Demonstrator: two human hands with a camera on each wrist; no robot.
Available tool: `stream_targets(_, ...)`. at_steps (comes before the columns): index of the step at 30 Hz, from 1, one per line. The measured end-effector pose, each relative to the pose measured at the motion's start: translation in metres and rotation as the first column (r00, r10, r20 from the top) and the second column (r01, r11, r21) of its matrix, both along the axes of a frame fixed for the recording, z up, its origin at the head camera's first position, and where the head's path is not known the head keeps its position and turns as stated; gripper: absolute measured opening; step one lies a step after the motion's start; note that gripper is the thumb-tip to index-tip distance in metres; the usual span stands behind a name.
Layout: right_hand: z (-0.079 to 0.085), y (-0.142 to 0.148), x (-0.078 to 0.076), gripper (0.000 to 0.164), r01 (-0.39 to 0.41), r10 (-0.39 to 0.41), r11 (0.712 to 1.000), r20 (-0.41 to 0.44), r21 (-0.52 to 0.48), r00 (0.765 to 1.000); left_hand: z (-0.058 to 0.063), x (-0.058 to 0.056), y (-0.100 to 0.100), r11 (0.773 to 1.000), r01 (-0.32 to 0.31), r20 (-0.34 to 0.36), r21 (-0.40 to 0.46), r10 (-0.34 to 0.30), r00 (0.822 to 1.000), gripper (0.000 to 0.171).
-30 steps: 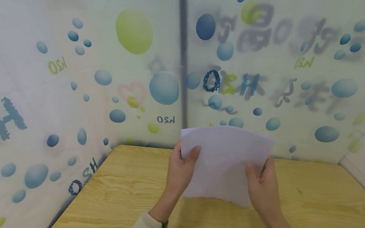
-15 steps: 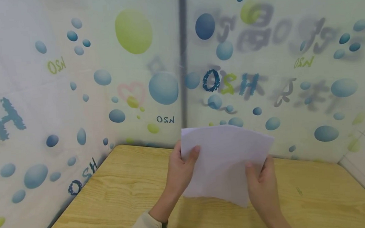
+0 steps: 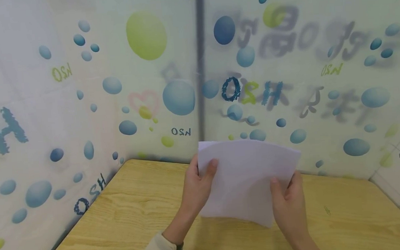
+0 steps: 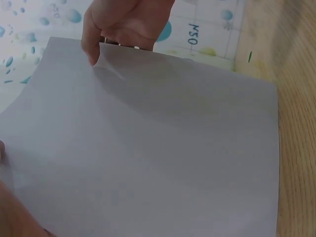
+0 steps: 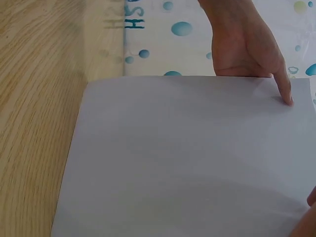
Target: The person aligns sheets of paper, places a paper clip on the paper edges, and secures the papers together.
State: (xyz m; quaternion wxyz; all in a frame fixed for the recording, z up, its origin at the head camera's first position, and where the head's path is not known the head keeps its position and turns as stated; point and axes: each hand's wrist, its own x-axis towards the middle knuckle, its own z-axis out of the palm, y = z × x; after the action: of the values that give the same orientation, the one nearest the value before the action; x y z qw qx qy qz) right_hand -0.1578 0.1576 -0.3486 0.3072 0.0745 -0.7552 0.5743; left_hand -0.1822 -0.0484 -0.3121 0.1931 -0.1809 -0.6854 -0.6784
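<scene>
A white sheet of paper [image 3: 243, 179] is held up and tilted above the table, slightly bowed; whether it is one sheet or several I cannot tell. My left hand [image 3: 197, 187] grips its left edge, thumb on the near face and fingers behind. On the opposite edge my right hand [image 3: 290, 205] pinches it the same way. The paper [image 4: 173, 143] fills most of the left wrist view, with the right hand [image 4: 129, 22] at its top edge. In the right wrist view the left hand [image 5: 252, 47] shows over the paper's [image 5: 182, 148] far edge.
A wood-grain table [image 3: 129, 204] lies under the hands. A small green mark [image 3: 327, 210] is on its right part. Pale curtain-like walls [image 3: 150, 78] printed with blue and green bubbles and letters stand behind and to the sides, with a dark vertical pole [image 3: 201, 64].
</scene>
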Motion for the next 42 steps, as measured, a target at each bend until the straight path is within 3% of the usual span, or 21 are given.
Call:
stream_targets(4,0.000,0.000,-0.002,0.039,0.018,-0.018,1.000,0.009,0.003,1.000,-0.004,-0.004,-0.001,1.000,-0.003,0.006,0.006,0.003,1.000,0.025)
stream_targets(10,-0.002,0.001,-0.003,0.037,0.001,-0.001,1.000,0.029,0.002,1.000,-0.026,-0.023,-0.001,1.000,-0.008,0.003,0.011,0.008,1.000,0.026)
stream_targets(13,-0.002,0.001,-0.003,0.035,0.001,-0.001,1.000,0.038,0.013,0.999,-0.029,-0.026,0.000,1.000,-0.013,-0.014,-0.003,0.013,1.000,0.025)
stream_targets(23,-0.001,-0.001,-0.001,0.031,0.007,-0.008,0.999,-0.024,-0.044,1.000,-0.027,-0.022,-0.001,1.000,0.004,-0.060,0.018,-0.003,0.998,0.027)
stream_targets(29,-0.002,-0.001,-0.002,0.033,0.030,-0.031,0.999,-0.053,-0.012,0.998,-0.026,-0.022,-0.001,1.000,-0.009,-0.050,0.017,0.010,0.999,0.029)
stream_targets(37,-0.002,-0.001,-0.002,0.032,0.039,-0.039,0.999,0.014,0.000,0.999,-0.027,-0.023,-0.002,1.000,-0.007,-0.087,-0.013,0.006,0.996,0.025)
stream_targets(42,-0.003,0.000,-0.003,0.034,0.017,-0.017,1.000,-0.011,0.006,1.000,-0.026,-0.023,-0.003,1.000,0.000,-0.101,-0.025,-0.002,0.995,0.025)
